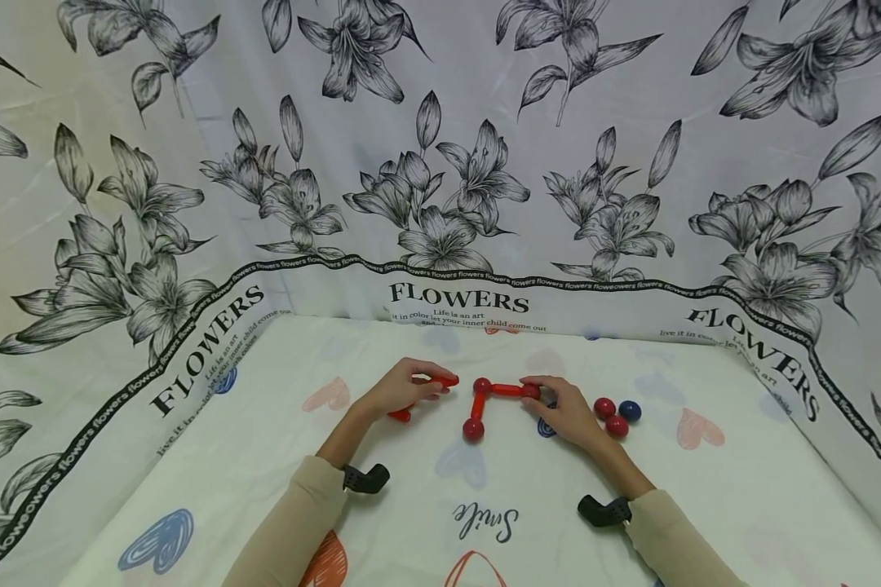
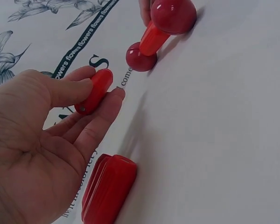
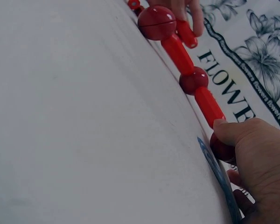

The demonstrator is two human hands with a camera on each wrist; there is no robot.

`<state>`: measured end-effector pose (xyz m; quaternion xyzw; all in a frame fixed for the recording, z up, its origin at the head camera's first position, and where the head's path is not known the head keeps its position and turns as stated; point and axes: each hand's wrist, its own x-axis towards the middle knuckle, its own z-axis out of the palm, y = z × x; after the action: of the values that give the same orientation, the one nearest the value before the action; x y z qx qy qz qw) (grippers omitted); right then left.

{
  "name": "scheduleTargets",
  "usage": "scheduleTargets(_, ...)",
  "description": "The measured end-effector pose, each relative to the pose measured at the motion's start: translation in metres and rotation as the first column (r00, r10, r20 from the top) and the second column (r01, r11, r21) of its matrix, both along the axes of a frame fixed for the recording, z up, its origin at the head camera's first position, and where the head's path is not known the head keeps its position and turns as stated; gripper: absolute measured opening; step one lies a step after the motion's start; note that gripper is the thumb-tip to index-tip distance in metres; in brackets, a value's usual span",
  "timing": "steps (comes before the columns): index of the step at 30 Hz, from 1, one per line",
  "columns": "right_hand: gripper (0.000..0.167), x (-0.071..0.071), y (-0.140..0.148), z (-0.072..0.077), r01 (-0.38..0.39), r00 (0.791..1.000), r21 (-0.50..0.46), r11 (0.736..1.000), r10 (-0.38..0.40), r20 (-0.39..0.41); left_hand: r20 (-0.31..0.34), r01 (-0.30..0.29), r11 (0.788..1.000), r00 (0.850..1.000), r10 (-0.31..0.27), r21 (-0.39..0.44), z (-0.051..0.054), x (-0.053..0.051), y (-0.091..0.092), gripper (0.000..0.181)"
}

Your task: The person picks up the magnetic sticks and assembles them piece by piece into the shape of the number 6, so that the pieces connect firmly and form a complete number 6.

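Note:
Between thumb and fingers, my left hand (image 1: 405,386) pinches a short red rod (image 2: 96,91), held above the cloth to the left of a joined piece. That piece is an L of red balls and rods: a corner ball (image 1: 482,386), one rod (image 1: 479,405) running toward me to a near ball (image 1: 473,430), and another rod (image 1: 506,390) running right to an end ball (image 1: 531,391). My right hand (image 1: 571,414) grips this end ball, partly covering it in the right wrist view. More red rods (image 2: 110,189) lie together under my left hand.
Right of my right hand, two red balls (image 1: 604,408) and a blue ball (image 1: 630,411) sit close together. A white cloth (image 1: 404,505) printed with hearts covers the surface. Flowered curtains (image 1: 455,236) hang behind it and on both sides.

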<state>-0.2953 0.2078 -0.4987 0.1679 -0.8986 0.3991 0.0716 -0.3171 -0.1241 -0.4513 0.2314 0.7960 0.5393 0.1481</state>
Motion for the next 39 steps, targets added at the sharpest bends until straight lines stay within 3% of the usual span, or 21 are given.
scheduleTargets(8,0.039,0.000,-0.004,-0.002,-0.002,1.000,-0.007,1.000,0.002,-0.014,0.051,0.042,0.999,0.998,-0.041,-0.010,0.000,0.006,0.008,0.022)
scheduleTargets(14,0.039,0.000,-0.007,-0.002,-0.002,1.000,-0.011,1.000,0.002,-0.010,0.052,0.037,0.999,0.998,-0.038,0.019,0.004,0.013,0.011,0.023)
scheduleTargets(28,0.038,0.001,-0.001,0.001,0.016,1.000,0.011,1.000,-0.016,-0.010,0.056,0.173,0.985,0.983,-0.172,-0.007,0.011,0.035,0.015,0.029)
scheduleTargets(32,0.039,0.000,-0.001,0.000,0.017,1.000,0.020,1.000,-0.016,-0.010,0.022,0.159,0.986,0.987,-0.158,-0.054,0.010,0.040,0.017,0.028)
scheduleTargets(39,0.040,0.000,-0.001,0.001,0.029,1.000,0.035,0.999,-0.029,0.007,-0.071,0.076,0.993,0.994,-0.083,-0.089,0.017,0.059,0.023,0.030)
